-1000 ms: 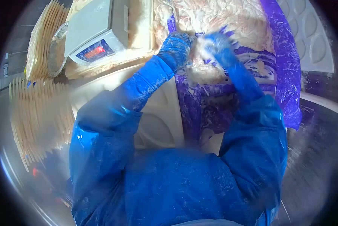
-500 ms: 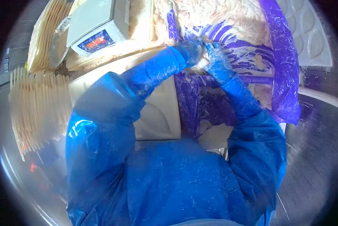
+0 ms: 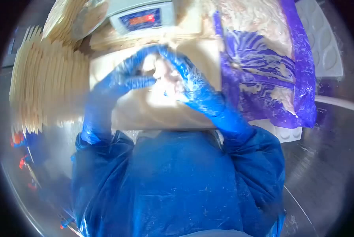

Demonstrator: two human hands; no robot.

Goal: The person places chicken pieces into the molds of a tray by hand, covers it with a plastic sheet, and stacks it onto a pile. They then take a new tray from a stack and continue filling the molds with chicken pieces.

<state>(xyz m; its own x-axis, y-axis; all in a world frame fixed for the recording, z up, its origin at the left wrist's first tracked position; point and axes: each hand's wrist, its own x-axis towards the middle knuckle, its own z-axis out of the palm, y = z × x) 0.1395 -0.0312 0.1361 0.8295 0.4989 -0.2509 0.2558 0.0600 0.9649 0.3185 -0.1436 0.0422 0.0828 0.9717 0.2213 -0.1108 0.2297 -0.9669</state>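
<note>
A pale, pinkish-white soft lump [image 3: 168,81], apparently raw meat, is between my gloved hands above a cream tray [image 3: 125,114] with moulded hollows. My right hand [image 3: 194,85] curls around the lump's right side and holds it against the palm and fingers. On the other side my left hand [image 3: 125,77] has its thumb apart from its bent fingers, with a gap before the lump. The fingertips of both hands come close together at the top, where glare and blur hide whether they touch.
Right of the tray lies a purple plastic bag [image 3: 305,79], spread open, with a pale wet mass [image 3: 260,17] on it. A scale [image 3: 143,17] with a red display stands behind. Cream trays [image 3: 46,79] are stacked at left; a white moulded tray [image 3: 323,43] lies far right.
Both hands have moved left from the purple bag to above the cream tray, bringing the pale lump. They have spread apart around it. The view has shifted, so the scale appears farther right.
</note>
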